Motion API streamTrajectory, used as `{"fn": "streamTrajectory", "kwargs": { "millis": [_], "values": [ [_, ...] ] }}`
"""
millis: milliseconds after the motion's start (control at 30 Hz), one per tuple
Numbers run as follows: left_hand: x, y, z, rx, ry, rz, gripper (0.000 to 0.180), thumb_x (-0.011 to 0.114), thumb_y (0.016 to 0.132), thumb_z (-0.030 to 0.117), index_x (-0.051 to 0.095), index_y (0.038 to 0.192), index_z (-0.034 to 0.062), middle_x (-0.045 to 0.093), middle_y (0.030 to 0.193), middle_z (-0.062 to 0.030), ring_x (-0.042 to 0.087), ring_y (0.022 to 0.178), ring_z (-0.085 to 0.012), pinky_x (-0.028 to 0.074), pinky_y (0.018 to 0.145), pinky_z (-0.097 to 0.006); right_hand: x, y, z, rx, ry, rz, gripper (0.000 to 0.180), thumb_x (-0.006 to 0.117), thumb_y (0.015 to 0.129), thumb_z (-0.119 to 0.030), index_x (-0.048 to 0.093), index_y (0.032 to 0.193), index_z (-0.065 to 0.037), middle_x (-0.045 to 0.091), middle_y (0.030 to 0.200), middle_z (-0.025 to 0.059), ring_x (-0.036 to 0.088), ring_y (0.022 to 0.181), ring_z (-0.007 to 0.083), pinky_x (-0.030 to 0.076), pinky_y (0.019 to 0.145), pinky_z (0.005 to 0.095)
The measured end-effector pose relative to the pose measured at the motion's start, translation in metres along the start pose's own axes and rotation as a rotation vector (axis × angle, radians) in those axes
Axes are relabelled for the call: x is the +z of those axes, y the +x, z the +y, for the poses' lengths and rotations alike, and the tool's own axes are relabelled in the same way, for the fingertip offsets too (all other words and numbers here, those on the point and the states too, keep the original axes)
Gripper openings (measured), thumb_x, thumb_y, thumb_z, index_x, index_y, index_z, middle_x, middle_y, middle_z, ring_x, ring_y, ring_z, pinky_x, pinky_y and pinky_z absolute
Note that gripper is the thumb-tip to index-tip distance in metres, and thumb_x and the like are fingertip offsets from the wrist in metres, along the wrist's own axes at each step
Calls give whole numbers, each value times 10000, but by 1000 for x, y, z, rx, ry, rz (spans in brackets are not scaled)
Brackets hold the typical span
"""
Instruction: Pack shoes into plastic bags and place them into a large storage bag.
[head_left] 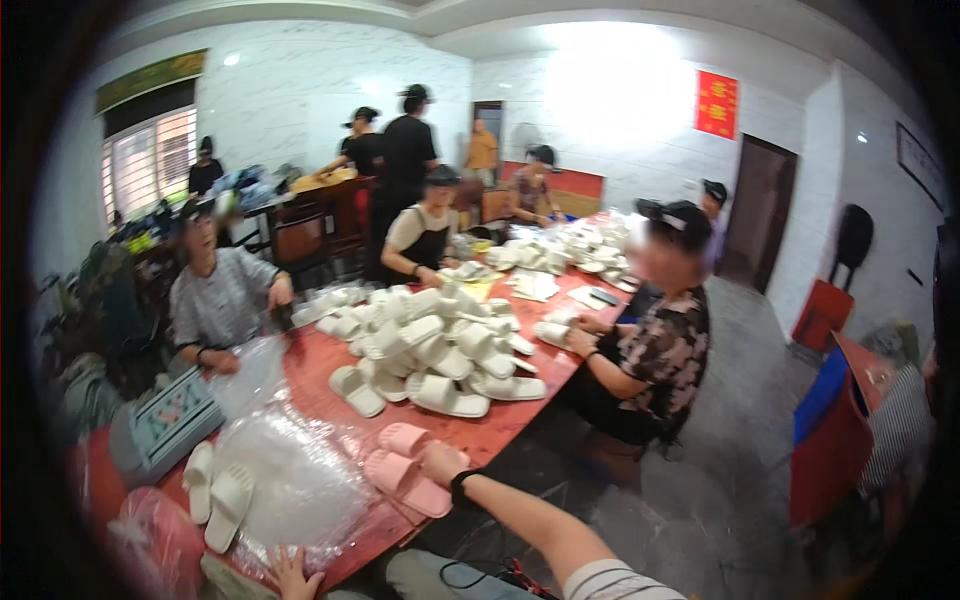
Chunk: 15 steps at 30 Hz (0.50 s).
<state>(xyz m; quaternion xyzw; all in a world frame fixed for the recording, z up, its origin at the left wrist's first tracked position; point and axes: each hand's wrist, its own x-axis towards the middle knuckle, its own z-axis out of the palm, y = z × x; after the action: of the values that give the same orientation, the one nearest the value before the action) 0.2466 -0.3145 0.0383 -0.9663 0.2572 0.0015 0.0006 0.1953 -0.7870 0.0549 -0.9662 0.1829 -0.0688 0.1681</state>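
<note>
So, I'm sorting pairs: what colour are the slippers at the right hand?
The slippers at the right hand are pink, seen in the head view.

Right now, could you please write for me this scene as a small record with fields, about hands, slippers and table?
right hand: on the pink slippers; grip unclear
left hand: fingers spread, at the near edge of the clear plastic
left of the plastic: a pair of white slippers
farther away: a heap of white slippers
surface: red table
people: several others around the room
</note>
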Motion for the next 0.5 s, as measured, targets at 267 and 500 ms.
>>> {"fn": "streamTrajectory", "kwargs": {
  "millis": [267, 500],
  "values": [
    [14, 2, -23, 112, -362, -21, 759, 610, 820, 611, 453, 1439, 201, 291, 1546, -198, 187, 1431, -451, 180, 1111, -641, -114, 24, -298, -766, 379, 62, 990, 523, 754, 42, -4, 1562, -184, 652, 754, 231, 638, 682, 405, 487, 600, 501],
    [21, 12, -3, 60, -338, -93, 745, 584, 805, 681, 407, 1457, 368, 159, 1613, -104, 44, 1460, -461, 33, 1061, -760, -113, -20, -419, -924, 514, -24, 975, 568, 826, -88, -128, 1500, 20, 615, 639, 265, 613, 608, 436, 468, 588, 519]
  ]
}}
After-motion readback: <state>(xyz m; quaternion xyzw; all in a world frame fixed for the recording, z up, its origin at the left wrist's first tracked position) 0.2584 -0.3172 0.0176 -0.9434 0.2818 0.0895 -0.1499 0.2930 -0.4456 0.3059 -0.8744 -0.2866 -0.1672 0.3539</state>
